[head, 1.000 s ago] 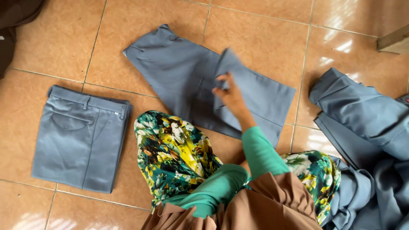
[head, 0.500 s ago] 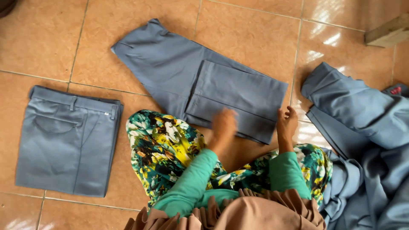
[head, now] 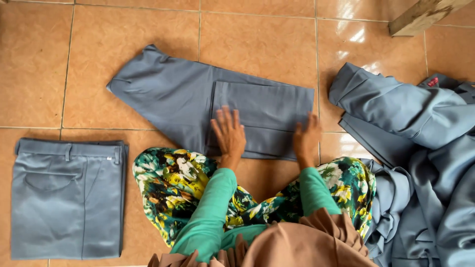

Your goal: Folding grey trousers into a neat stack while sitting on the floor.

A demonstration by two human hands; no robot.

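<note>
The fingers [head: 228, 120] of the left hand [head: 229, 136] lie spread and flat, gripping nothing, pressed on the folded-over flap of the grey trousers [head: 208, 101]. The right hand [head: 306, 141] rests flat too, its fingers [head: 312, 123] loosely together on the flap's right part near the lower edge — released, holding nothing. The trousers lie on the tiled floor [head: 44, 59] straight ahead of the person, one end folded back over the middle, the other end stretching up to the left. Green sleeves [head: 213, 207] lead back from both hands over a floral skirt [head: 173, 183]. At lower left, well apart, lies a finished pair of folded grey trousers [head: 67, 198] — waistband up. On the right a heap of grey garments [head: 425, 163] spreads across the floor, and a wooden block [head: 420, 15] sits at the top right corner.
</note>
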